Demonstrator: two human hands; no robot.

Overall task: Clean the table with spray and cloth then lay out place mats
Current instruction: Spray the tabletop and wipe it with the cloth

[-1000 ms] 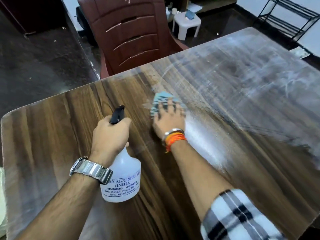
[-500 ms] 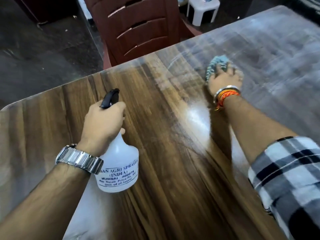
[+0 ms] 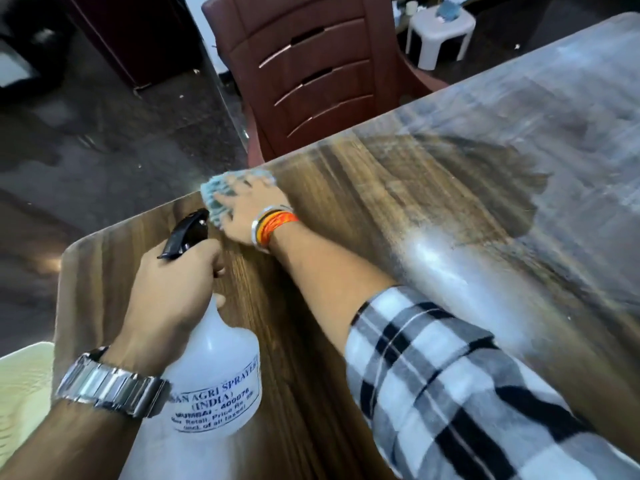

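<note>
A white spray bottle (image 3: 218, 372) with a black trigger head stands on the wooden table (image 3: 346, 216) at the near left; my left hand (image 3: 169, 299) is wrapped around its neck. My right hand (image 3: 251, 209) presses flat on a light blue cloth (image 3: 216, 190) at the table's far left edge, just beyond the sprayer head. Most of the cloth is hidden under my fingers. A dusty, whitish film covers the right part of the table, while the left part shows dark wood grain. No place mats are in view.
A dark red plastic chair (image 3: 311, 71) stands against the table's far edge. A small white stool (image 3: 440, 32) sits on the dark floor behind it. A pale cream chair (image 3: 20, 393) shows at the lower left, beside the table's left edge.
My right hand has swept the cloth from the right middle of the table back left to the far left edge. The left hand stays on the bottle.
</note>
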